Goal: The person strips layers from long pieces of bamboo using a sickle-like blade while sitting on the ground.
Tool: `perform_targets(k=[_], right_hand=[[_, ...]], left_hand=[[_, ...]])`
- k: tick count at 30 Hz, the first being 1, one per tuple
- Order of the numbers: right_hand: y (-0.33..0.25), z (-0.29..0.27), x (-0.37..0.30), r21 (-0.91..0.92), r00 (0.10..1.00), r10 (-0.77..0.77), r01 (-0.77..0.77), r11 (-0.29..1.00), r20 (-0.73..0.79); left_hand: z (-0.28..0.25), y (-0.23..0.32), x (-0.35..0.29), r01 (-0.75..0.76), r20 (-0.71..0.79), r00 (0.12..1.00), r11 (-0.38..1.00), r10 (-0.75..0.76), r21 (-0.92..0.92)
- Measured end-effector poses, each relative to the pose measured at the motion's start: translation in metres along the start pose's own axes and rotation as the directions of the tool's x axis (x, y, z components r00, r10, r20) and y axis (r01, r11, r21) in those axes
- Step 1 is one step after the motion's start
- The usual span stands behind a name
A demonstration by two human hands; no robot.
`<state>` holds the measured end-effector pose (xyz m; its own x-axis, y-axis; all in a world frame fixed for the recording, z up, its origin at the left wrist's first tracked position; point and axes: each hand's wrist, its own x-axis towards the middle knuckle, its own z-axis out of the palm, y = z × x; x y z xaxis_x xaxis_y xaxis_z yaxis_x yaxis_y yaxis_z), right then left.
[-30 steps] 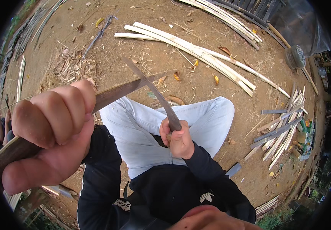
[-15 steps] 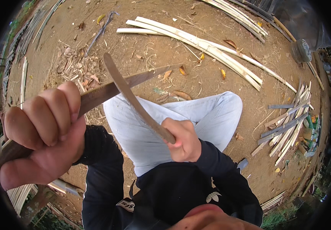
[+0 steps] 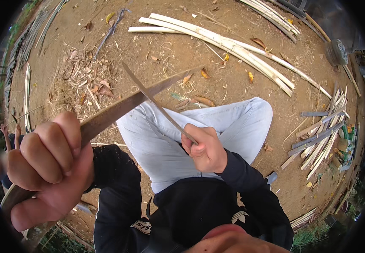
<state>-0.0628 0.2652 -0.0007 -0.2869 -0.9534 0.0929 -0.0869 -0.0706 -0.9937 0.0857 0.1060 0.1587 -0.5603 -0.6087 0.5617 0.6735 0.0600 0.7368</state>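
My left hand (image 3: 49,164) is raised close on the left, its fingers wrapped round a long, flat, brown strip (image 3: 119,111). The strip looks like split bamboo and tapers to a point away from me. Over my lap, my right hand (image 3: 205,149) grips the lower end of a thinner, slightly curved brown piece (image 3: 165,114), seen nearly edge-on. Whether this is a blade or another strip I cannot tell. The thin piece crosses in front of the long strip beyond my left knee. My crossed legs in pale jeans (image 3: 157,156) lie below both.
Pale split strips (image 3: 233,48) lie on the dirt ahead. A loose heap of strips (image 3: 324,130) is at the right, beside green bottles (image 3: 347,145). Shavings and dry leaves (image 3: 91,80) lie ahead left. Another person's arms (image 3: 13,137) show at the left edge.
The thin piece in my right hand has turned from its broad face to nearly edge-on. My left hand has dropped slightly, and my right hand has risen a little.
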Motion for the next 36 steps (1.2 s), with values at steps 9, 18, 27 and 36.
perform_targets(k=[9, 18, 27, 36], right_hand=[[0.011, 0.006, -0.004, 0.128, 0.999, 0.037, -0.032, 0.991, -0.034], [0.02, 0.011, 0.003, -0.033, 0.994, 0.002, -0.006, 0.999, -0.11], [0.022, 0.002, 0.011, -0.046, 0.999, -0.006, 0.004, 0.999, -0.046], [0.013, 0.007, -0.002, 0.028, 0.999, -0.042, 0.043, 0.999, -0.023]], left_hand=[[-0.009, 0.004, -0.009, 0.02, -0.055, 0.998, 1.0, -0.019, 0.021], [-0.017, -0.002, 0.0, -0.009, -0.036, 0.999, 1.0, 0.008, -0.011], [-0.025, 0.002, 0.004, 0.035, 0.129, 0.991, 0.998, -0.027, -0.059], [-0.014, -0.012, 0.013, -0.051, 0.334, 0.939, 0.993, 0.085, -0.109]])
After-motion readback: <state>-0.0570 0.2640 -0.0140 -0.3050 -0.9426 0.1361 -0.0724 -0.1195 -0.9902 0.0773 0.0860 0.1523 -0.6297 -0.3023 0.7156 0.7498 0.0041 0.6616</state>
